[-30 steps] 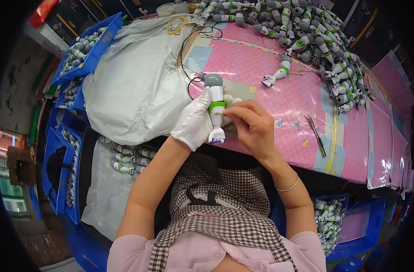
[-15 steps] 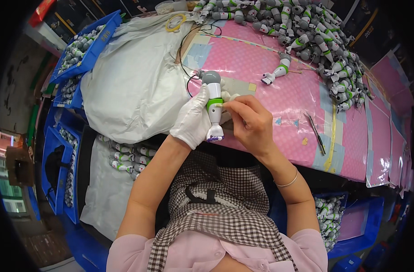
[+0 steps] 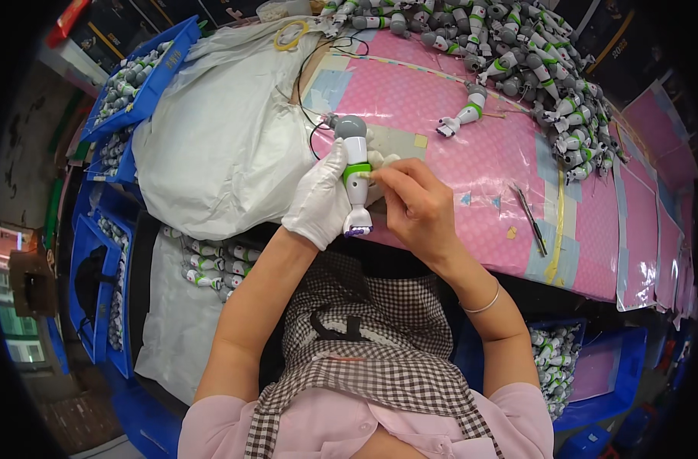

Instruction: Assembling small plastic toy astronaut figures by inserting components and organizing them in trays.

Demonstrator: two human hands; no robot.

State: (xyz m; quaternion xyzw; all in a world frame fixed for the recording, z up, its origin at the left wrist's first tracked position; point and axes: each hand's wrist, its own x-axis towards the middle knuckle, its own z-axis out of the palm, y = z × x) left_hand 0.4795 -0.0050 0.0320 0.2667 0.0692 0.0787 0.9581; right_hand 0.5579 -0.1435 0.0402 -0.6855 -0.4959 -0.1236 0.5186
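Observation:
My left hand (image 3: 317, 200), in a white glove, is closed around a toy arm (image 3: 356, 196) and holds it upright over the table's near edge. The toy arm has a grey ball-shaped shoulder at the top, a white body, a bright green band and a small white hand with purple fingers at the bottom. My bare right hand (image 3: 421, 205) is beside it, thumb and forefinger pinched together at the green band. Something small and pale seems to be between those fingertips, too small to name. Another toy arm (image 3: 465, 113) lies farther off on the pink table cover (image 3: 471, 168).
A large pile of toy arms (image 3: 548, 73) covers the far right. A slim metal tool (image 3: 532, 222) lies to the right. White sheeting (image 3: 219, 130) spreads on the left, with a yellow ring (image 3: 291, 36) and thin black cable (image 3: 301, 76). Blue bins (image 3: 182, 52) stand at left and lower right.
The whole view has shifted slightly. Both hands keep nearly the same pose at the toy arm, with the right fingertips still by the green band.

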